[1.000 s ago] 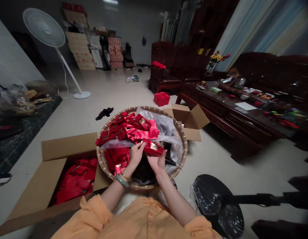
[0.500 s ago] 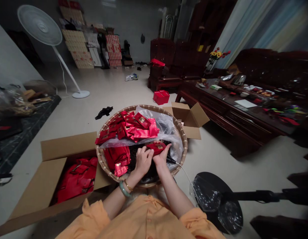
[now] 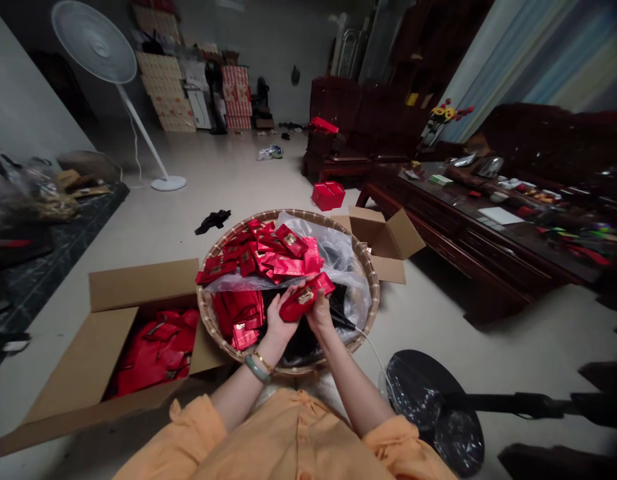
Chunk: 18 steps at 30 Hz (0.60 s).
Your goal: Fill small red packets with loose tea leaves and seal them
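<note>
On the pale floor (image 3: 438, 320), left hand (image 3: 280, 320) and right hand (image 3: 319, 317) pinch a light, slippery red foil packet (image 3: 304, 298) by its ends above a woven basket (image 3: 207, 313), carton (image 3: 138, 283) at nine o'clock.

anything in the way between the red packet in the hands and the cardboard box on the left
Yes: going left from the red foil packet, the left hand, then a heap of red packets, then the rim of the woven basket stand before the cardboard box.

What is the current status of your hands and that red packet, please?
Left hand, right hand both on one red foil packet. Held over the woven basket. Heaped red packets just beyond the hands.
</note>
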Tool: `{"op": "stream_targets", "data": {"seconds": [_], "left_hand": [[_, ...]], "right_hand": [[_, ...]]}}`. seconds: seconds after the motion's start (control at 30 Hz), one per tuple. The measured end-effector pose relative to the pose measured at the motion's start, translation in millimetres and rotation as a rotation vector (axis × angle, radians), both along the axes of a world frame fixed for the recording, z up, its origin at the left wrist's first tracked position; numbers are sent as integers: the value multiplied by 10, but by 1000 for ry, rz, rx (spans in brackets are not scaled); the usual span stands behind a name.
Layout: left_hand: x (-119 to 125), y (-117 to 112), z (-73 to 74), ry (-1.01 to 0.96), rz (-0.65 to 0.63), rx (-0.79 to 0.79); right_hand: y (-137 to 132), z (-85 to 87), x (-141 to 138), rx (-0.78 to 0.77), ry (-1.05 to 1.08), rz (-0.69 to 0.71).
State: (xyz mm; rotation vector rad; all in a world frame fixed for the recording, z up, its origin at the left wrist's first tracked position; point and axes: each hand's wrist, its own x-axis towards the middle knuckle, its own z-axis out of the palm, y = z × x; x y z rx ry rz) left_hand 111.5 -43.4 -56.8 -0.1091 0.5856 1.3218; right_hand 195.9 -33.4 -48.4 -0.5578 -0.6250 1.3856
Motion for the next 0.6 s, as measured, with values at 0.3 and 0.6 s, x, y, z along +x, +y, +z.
{"op": "stream_targets", "data": {"seconds": [0.3,0.6], "left_hand": [[15,85,-251,19,-18,-64],[27,40,-301,136,57,129]], "right_hand": [[70,134,35,188,-518,152],[17,320,-64,211,-632,240]]}}
